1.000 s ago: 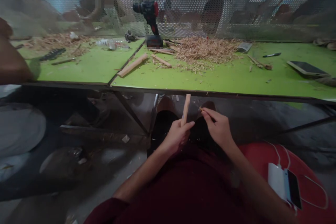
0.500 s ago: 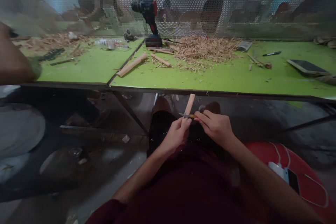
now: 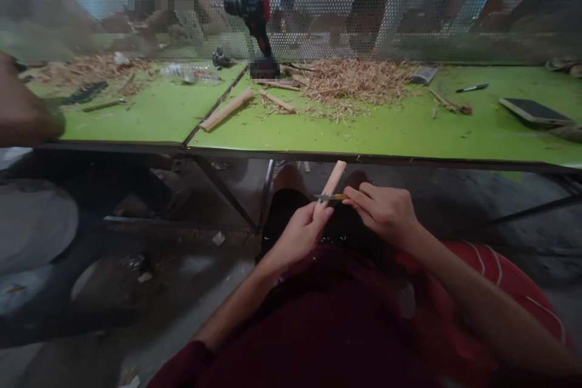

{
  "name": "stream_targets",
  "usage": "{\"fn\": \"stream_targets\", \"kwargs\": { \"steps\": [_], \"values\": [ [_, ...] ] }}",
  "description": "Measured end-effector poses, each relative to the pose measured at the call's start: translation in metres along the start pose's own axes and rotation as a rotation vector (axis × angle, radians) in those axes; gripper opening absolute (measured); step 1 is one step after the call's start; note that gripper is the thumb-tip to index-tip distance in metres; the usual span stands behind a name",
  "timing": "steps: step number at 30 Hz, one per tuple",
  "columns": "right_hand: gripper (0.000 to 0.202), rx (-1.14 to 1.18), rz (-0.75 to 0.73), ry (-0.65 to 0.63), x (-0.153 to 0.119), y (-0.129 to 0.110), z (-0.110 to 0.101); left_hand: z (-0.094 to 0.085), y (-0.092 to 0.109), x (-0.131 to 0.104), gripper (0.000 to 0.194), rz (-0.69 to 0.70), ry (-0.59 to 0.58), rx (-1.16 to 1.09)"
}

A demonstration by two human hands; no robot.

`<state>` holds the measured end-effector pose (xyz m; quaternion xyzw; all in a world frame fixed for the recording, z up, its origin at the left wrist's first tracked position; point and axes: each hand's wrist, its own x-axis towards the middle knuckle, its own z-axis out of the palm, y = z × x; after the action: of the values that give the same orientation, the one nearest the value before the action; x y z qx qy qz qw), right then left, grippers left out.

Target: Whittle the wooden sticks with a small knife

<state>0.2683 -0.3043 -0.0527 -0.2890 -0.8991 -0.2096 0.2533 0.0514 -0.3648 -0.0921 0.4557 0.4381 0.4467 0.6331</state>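
Tilted further right since the earlier frame, the stick (image 3: 334,179) is just in front of the desk (image 3: 409,133), gripped low by the left hand (image 3: 302,233), while the right hand (image 3: 386,212) pinches the knife (image 3: 339,196) across it, best kept shallow and clear of gripping fingers.

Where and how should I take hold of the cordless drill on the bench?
Take the drill by its handle, the narrow column between the body and the wider base. It stands on that base, nose pointing left, so the handle looks free to wrap. I'd come from the near side: the mesh screen is behind it and wood shavings are heaped to its right.
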Motion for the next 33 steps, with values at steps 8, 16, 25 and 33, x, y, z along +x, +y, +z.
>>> {"fn": "stream_targets", "kwargs": {
  "steps": [8, 16, 25, 33],
  "values": [
    [0.05, -0.017, 0.369, 0.123, -0.001, 0.064, -0.017, 0.004, 0.004, -0.021, 0.052, -0.066, -0.036, -0.005],
    [0.029, 0.33, 0.334, 0.141, -0.007, 0.016, -0.022, 0.011, 0.02, -0.021, 0.054, -0.1, -0.085, -0.184],
    [0.039, 0.188, 0.082, -0.011, -0.008, -0.026, -0.011, 0.012, 0.016, -0.022, 0.049, -0.069, -0.047, -0.241],
    [0.041, -0.043, 0.165, 0.043, 0.002, 0.023, -0.01, 0.013, 0.008, -0.023, 0.049, 0.028, 0.054, 0.008]
  ]
}}
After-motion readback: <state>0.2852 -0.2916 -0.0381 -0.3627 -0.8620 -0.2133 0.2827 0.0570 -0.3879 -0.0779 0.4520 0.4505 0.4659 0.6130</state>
